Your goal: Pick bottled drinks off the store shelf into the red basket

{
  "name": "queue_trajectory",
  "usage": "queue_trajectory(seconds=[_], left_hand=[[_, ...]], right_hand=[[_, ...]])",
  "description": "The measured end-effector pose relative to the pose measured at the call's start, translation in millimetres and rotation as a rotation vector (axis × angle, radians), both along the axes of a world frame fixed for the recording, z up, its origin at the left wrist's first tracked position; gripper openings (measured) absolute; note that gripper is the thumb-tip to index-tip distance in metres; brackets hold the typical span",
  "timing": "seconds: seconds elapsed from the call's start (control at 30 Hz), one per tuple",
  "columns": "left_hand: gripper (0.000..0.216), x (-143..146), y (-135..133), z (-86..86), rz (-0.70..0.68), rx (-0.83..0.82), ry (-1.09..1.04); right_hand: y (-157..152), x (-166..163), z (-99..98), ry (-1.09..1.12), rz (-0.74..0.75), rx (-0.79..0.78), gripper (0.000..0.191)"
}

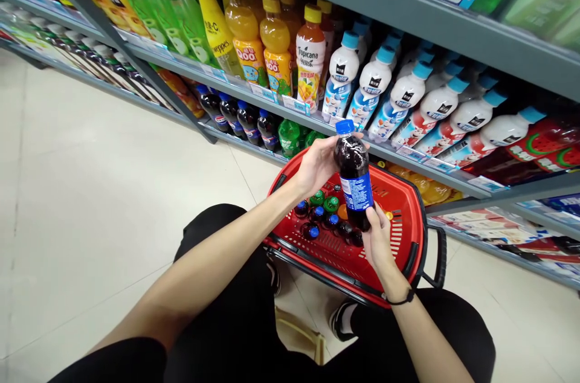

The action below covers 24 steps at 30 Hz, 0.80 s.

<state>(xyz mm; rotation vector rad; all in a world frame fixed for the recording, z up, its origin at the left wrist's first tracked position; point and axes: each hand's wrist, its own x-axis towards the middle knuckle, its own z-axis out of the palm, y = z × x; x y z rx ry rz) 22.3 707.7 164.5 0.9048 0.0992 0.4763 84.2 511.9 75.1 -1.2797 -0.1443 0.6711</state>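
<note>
A dark cola bottle [357,180] with a blue cap and blue label is held nearly upright over a red shopping basket [294,232]. My left hand [317,162] is closed round its upper part near the neck, its fingertips hidden behind the bottle. Lower down, my right hand [379,233] grips the bottle near its base from the right. Inside the basket, below the hands, stand several bottles, some with blue caps [333,220] and some with green caps [331,204].
A store shelf [217,78] runs across ahead, holding juice bottles [276,45] and white milk-drink bottles [376,90]. On its lowest level are cola bottles [248,123]. The basket's black handle [437,259] sticks out at right. A yellowish stool edge [301,334] shows between the legs.
</note>
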Motion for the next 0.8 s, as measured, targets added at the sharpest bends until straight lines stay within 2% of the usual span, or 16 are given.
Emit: queue_trajectory(seconds=[0.1,0.2,0.33,0.43,0.5,0.67,0.8], left_hand=[[0.056,0,1,-2.5,-0.008,0.03,-0.015],[0.051,0,3,-6.7,0.024,0.105,0.011],[0.047,-4,5,-9.0,0.066,0.363,0.056],[0.043,-10,8,-8.0,0.023,0.531,0.155],[0.045,-13,10,-7.2,0.004,0.548,0.231],[0.066,-16,2,-8.7,-0.063,0.499,0.356],[0.043,-15,-25,-25.9,-0.157,0.67,0.457]], right_hand=[[1,-5,8.2,0.099,0.087,0.056,0.05],[2,-6,16.0,0.186,0.146,0.053,0.051],[5,3,17.6,0.382,0.076,-0.111,0.042],[6,15,11.8,0.444,0.136,-0.275,0.04],[5,24,5.5,0.359,0.219,-0.364,0.043],[-3,46,-7.1,-0.313,0.367,-0.783,0.045],[-10,55,-0.8,-0.508,0.373,-0.898,0.036]])
